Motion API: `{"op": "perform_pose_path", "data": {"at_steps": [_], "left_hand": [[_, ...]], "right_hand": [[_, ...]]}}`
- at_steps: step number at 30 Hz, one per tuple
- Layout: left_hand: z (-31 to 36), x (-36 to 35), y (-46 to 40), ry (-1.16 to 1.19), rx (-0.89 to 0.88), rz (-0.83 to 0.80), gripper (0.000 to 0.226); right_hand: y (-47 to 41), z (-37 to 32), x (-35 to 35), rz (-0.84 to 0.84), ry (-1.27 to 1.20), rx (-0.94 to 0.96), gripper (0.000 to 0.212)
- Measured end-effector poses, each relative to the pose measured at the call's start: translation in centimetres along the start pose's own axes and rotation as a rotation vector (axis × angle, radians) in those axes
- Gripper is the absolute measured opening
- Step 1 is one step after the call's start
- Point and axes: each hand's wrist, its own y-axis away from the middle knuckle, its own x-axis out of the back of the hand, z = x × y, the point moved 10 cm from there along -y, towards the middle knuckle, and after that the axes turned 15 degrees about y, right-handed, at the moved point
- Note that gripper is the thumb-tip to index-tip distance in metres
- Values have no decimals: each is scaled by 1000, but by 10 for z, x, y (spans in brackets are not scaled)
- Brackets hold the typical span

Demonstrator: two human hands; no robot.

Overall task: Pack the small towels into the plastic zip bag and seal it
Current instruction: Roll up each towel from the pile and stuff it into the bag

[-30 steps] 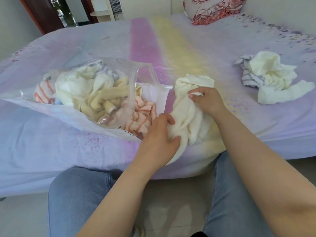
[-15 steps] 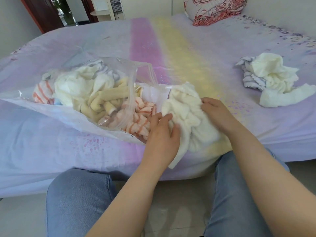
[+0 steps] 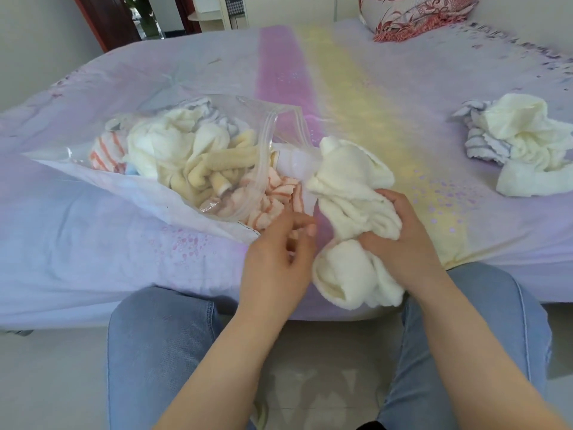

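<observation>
Gripping a bunched cream towel (image 3: 353, 193) in the right hand (image 3: 403, 240) just beside the open zip bag (image 3: 173, 169) on the bed (image 3: 387, 88), left hand (image 3: 279, 262) loosely curled, holding nothing, more towels (image 3: 524, 144) lie well apart

One head-worn wide-angle view looks forward and down, close over the bed (image 3: 93, 243) edge and knees (image 3: 161, 336).

No words, numbers or signs to read anywhere, not on the plastic zip bag (image 3: 173, 193), the towels or the bed sheet (image 3: 93, 243).
</observation>
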Motion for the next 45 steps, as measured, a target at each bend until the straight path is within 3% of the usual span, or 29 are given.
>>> {"op": "perform_pose_path", "data": {"at_steps": [2,4,7,9,11,13,17,19,20,23,24,25,26,28,31,34,37,40,43,45], "left_hand": [[9,46,16,-124,-131,313,10],[8,78,30,-96,-193,526,36],[3,89,31,-64,-207,619,55],[-7,84,23,-39,-105,589,77],[-22,80,18,-72,11,538,87],[-29,82,17,-157,49,499,84],[-18,81,14,-108,-13,438,80],[-8,76,11,-79,-61,406,79],[-5,74,9,-78,-72,392,80],[-7,74,7,-105,-69,360,79],[-10,78,7,-104,-64,369,78],[-15,82,8,-95,-58,386,75],[-19,86,10,-86,-54,402,72],[-24,86,11,-70,-56,415,65],[-25,77,8,-38,-58,394,59],[-26,68,5,-40,-41,358,56],[-27,68,4,-63,-38,331,57],[-21,71,6,-109,-60,303,61],[-14,67,8,-124,-99,272,61],[-9,57,9,-147,-126,237,59]], "right_hand": [[-1,-9,8,-23,146,28,48],[-4,-24,6,-157,239,69,47],[-12,-53,-18,-438,265,98,49],[-28,-68,-37,-503,309,97,51],[-50,-79,-53,-457,294,76,51],[-72,-87,-67,-356,250,49,51],[-105,-81,-84,11,124,-99,53],[-103,-69,-107,82,-23,-211,49],[-100,-59,-131,-11,17,-247,50],[-71,-64,-194,-482,398,5,35],[-64,-69,-200,-580,298,71,26],[-55,-75,-200,-683,120,99,31],[-49,-77,-197,-788,-68,111,44],[-36,-74,-184,-924,-204,185,62],[-42,-66,-171,-758,7,273,65],[-48,-92,-177,-578,158,416,47],[-59,-96,-194,-540,220,332,23],[-71,-74,-199,-483,231,156,25],[-72,-66,-195,-456,414,194,19],[-69,-65,-184,-471,389,253,17]]}}
